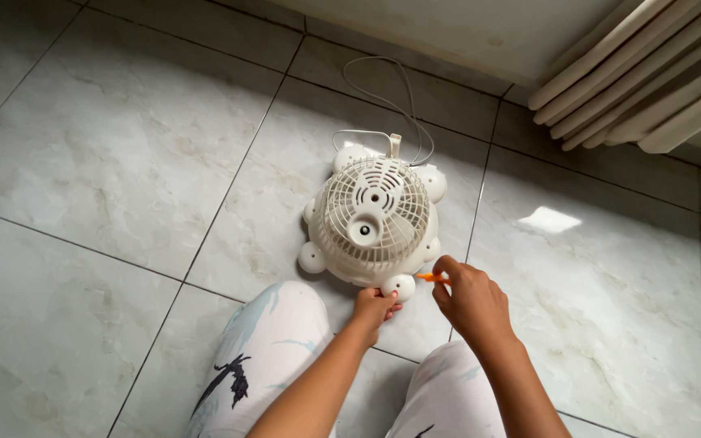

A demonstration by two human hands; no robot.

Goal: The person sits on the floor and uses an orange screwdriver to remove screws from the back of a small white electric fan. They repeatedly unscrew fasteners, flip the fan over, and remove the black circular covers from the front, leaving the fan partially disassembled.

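Small white plastic fan (375, 217) — laid grille-up on tiled floor (107, 146). Judged light, rigid; thin grille fragile. Round foot (400, 285) gripped by left hand (373, 308); orange tool (430, 277) pinched in right hand (470, 302). Best held at housing rim.

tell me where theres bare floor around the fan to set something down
Bare tile lies left of the fan, out to the picture's left edge, and right of it toward the curtain. Behind the fan the cord loops over the floor. The near side is crowded: the left hand, the right hand with its orange tool, and both knees.
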